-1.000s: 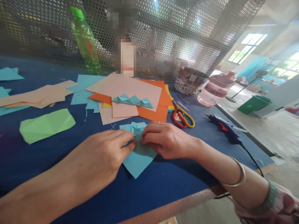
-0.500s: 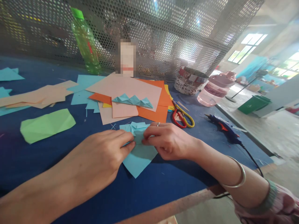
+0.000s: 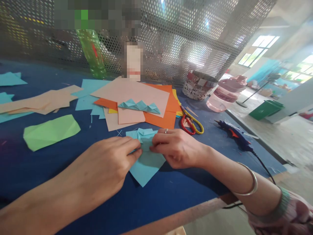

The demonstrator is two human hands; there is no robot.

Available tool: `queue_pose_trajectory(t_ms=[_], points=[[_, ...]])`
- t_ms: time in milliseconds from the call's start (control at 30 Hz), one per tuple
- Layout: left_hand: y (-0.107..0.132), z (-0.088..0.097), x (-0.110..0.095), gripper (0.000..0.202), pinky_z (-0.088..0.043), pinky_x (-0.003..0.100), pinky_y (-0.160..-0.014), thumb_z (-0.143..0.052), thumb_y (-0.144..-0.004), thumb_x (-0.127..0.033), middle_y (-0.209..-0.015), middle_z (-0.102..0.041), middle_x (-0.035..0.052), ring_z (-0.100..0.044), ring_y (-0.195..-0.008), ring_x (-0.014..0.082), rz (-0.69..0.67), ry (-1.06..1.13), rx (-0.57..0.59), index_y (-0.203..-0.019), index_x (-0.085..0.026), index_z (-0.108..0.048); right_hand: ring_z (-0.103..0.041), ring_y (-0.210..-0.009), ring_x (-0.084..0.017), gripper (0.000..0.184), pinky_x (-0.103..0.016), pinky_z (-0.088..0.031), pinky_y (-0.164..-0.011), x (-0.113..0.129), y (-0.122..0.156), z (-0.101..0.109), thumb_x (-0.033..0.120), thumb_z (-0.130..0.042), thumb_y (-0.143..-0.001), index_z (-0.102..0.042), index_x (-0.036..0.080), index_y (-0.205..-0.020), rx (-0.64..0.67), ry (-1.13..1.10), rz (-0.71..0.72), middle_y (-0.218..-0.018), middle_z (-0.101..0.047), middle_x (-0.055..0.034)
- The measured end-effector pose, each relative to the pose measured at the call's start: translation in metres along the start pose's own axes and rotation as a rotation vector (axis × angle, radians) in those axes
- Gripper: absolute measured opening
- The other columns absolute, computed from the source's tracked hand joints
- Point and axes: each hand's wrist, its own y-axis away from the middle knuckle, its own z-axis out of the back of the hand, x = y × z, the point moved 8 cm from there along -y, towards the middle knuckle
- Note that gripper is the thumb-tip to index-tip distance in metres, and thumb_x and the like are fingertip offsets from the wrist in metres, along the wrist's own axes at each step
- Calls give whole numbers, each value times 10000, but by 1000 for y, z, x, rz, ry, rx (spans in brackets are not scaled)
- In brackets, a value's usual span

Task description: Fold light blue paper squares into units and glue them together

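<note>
A light blue paper sheet (image 3: 146,164) lies on the dark blue table (image 3: 171,195), partly folded into small pleats at its far end. My left hand (image 3: 107,163) presses its fingertips down on the sheet's left side, fingers held together. My right hand (image 3: 174,147), with a ring on one finger and a bangle at the wrist, pinches a fold of the same sheet from the right. The two sets of fingertips almost meet over the fold.
Behind the hands lie pink, orange and blue sheets (image 3: 137,94) with a pleated blue strip (image 3: 139,105). Scissors (image 3: 190,122), a blue glue gun (image 3: 234,133), a pink jar (image 3: 226,93), a round tub (image 3: 198,85), green folded paper (image 3: 50,131) and a green bottle (image 3: 94,54) stand before a perforated metal screen.
My right hand's fingers have curled up from lying flat into a pinch on the blue paper's fold. The left hand has hardly moved.
</note>
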Motion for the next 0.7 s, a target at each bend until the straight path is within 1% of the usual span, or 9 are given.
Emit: queue_pose_trajectory(t_ms=[33, 100, 167, 233, 300, 367, 467, 567, 700], points=[[1, -1, 0, 514, -620, 402, -713, -271, -916, -3, -980, -790, 117, -736, -814, 269, 5, 3, 10, -943, -169, -757, -596, -807, -171, 352, -291, -522, -690, -2, 1, 1, -23, -426, -877, -735, 140, -914, -17, -21, 2, -922, -684, -80], [2, -3, 0, 513, -617, 414, -729, -269, -912, 6, -1006, -787, 122, -732, -834, 275, 8, 16, 23, -963, -170, -748, -634, -876, -174, 354, -290, -547, -738, -7, 3, 5, -33, -433, -856, -729, 137, -949, -101, -90, -3, -995, -694, -96], [4, -4, 0, 507, -614, 416, -751, -276, -903, 10, -1016, -786, 120, -733, -861, 277, 15, 32, 35, -975, -174, -743, -660, -986, -187, 397, -310, -573, -829, -17, 4, 11, -46, -430, -837, -722, 134, -1037, -204, -165, -44, -1088, -690, -118], [5, -5, 0, 493, -611, 414, -772, -291, -891, 11, -1019, -787, 114, -734, -884, 277, 26, 48, 45, -967, -183, -737, -660, -1070, -202, 469, -345, -578, -909, -26, 5, 13, -62, -420, -815, -707, 131, -1132, -248, -216, -100, -1144, -673, -136], [5, -5, 1, 475, -607, 415, -776, -304, -872, 14, -1020, -786, 113, -737, -890, 281, 34, 59, 44, -938, -188, -729, -654, -1099, -209, 519, -368, -574, -944, -31, 5, 11, -74, -411, -800, -695, 131, -1183, -217, -247, -137, -1168, -661, -145], [5, -4, 2, 466, -607, 425, -768, -310, -864, 10, -1022, -787, 119, -742, -892, 293, 29, 68, 34, -936, -185, -727, -655, -1100, -211, 533, -371, -574, -948, -32, 3, 6, -78, -412, -795, -687, 132, -1200, -153, -280, -156, -1181, -657, -147], [4, -4, 2, 457, -608, 439, -772, -318, -873, -5, -1017, -792, 117, -751, -902, 307, 17, 80, 22, -955, -182, -731, -659, -1085, -214, 483, -373, -570, -951, -32, 2, 1, -70, -429, -825, -690, 138, -1174, -95, -305, -180, -1173, -662, -142], [5, -3, 2, 470, -611, 419, -786, -334, -846, 8, -1040, -797, 106, -757, -924, 296, 20, 86, 11, -979, -185, -741, -658, -1081, -219, 395, -382, -568, -955, -34, 2, 0, -47, -449, -871, -692, 148, -1114, -96, -310, -191, -1139, -671, -135], [6, 1, 1, 498, -631, 416, -803, -326, -842, 21, -1073, -796, 122, -758, -933, 285, 12, 68, -28, -1007, -166, -757, -655, -1079, -219, 369, -379, -568, -948, -36, 3, 2, -46, -454, -869, -683, 155, -1078, -115, -323, -200, -1109, -676, -127]])
